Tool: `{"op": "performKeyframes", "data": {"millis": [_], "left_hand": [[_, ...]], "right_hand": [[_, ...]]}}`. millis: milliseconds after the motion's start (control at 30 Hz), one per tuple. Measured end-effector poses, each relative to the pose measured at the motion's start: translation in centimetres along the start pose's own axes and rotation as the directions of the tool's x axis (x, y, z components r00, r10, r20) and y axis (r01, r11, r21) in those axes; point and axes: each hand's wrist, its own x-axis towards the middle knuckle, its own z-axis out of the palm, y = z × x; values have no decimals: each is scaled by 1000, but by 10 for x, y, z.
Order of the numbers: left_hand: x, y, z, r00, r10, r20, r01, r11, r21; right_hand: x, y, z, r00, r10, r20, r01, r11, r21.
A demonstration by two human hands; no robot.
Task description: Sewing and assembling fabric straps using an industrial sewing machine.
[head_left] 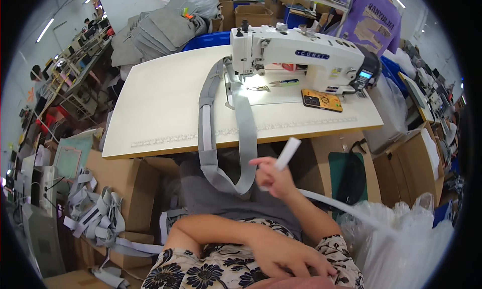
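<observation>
My right hand (273,178) grips a narrow white strip (288,152) below the table edge, with its index finger pointing left; a length of white strip trails right. My left hand (286,254) reaches across my front, fingers apart over something pink (286,284). A grey webbing loop (207,128) runs from under the sewing machine's needle area and hangs over the front edge of the white table (155,108). On the machine bed lie thread snips (284,82) and a phone in a yellow case (321,100). The white sewing machine (286,53) has its lamp lit.
Cardboard boxes (125,198) and piled grey straps (93,203) are at left, clear plastic (401,239) and more boxes at right. Behind the table are stacked grey pieces (150,35), blue bins (207,39) and a co-worker in a purple top (371,23).
</observation>
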Motion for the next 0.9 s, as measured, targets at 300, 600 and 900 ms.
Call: {"op": "performKeyframes", "data": {"millis": [300, 600, 900], "left_hand": [[-81, 64, -43, 234, 101, -967, 945, 209, 251], [-83, 15, -89, 379, -108, -919, 852, 427, 301], [-132, 20, -187, 258, 125, -958, 826, -542, 152]], "right_hand": [[-13, -4, 12, 894, 423, 150, -389, 897, -209], [-42, -60, -37, 988, -82, 129, 151, 644, -750], [-59, -86, -80, 909, 396, 130, -313, 855, -414]]}}
